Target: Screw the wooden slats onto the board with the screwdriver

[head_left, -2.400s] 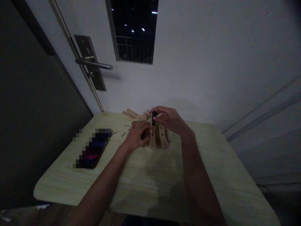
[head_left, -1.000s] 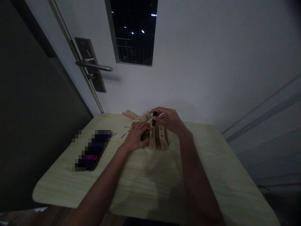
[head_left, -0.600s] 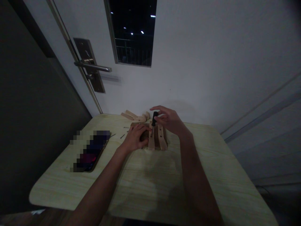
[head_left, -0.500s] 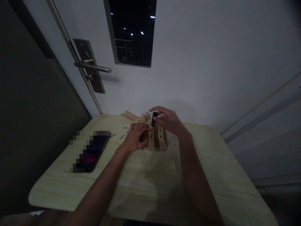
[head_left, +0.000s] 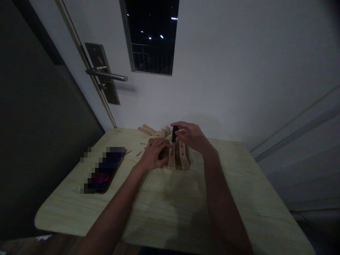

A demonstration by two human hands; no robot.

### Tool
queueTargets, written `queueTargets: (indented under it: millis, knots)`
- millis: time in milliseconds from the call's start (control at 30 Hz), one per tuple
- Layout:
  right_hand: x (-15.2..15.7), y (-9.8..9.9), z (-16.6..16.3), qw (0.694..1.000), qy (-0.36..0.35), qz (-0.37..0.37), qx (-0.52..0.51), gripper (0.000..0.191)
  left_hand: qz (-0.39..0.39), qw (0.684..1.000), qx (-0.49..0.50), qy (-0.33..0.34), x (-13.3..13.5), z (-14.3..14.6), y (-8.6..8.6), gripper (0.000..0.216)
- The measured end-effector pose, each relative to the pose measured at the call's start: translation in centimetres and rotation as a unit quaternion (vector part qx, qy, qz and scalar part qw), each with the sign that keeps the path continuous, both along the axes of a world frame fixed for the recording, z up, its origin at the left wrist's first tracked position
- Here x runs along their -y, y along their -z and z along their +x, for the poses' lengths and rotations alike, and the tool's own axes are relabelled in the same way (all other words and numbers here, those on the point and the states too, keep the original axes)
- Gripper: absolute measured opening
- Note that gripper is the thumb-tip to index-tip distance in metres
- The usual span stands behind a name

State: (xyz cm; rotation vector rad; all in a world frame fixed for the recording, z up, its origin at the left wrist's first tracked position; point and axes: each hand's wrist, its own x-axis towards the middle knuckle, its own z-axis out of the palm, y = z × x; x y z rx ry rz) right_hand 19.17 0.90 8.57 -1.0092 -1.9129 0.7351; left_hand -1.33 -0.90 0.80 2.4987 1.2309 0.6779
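A small wooden assembly (head_left: 179, 158) of light slats on a darker board lies at the far middle of the table (head_left: 170, 202). My right hand (head_left: 190, 136) pinches the black handle of a short screwdriver (head_left: 173, 135), held upright with its tip on one slat. My left hand (head_left: 154, 154) lies on the left part of the wooden assembly, fingers curled over it and pressing down.
A phone (head_left: 104, 169) lies on the left of the table. Several dark screws (head_left: 139, 153) are scattered between the phone and the wood. Loose wooden pieces (head_left: 154, 130) lie by the wall. A door with a metal handle (head_left: 107, 75) stands to the left.
My right fingers have shifted slightly around the screwdriver handle. Both hands and the wood stay in the same place; only the view has wobbled.
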Motion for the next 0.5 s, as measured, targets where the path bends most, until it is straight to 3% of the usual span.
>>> queueTargets:
  millis: [100,267,500]
  knots:
    - [0.13,-0.2,0.01,1.0,-0.004,0.005,0.001,0.032,-0.008,1.0,-0.002,-0.003,0.0,0.03,-0.07,0.042]
    - [-0.03,-0.29,-0.11,1.0,-0.007,0.006,-0.003,0.018,-0.001,1.0,0.005,-0.002,-0.05,0.03,0.05,0.043]
    - [0.01,0.0,0.03,1.0,-0.007,-0.008,-0.001,0.032,0.0,1.0,-0.002,-0.002,-0.11,-0.02,0.1,0.043]
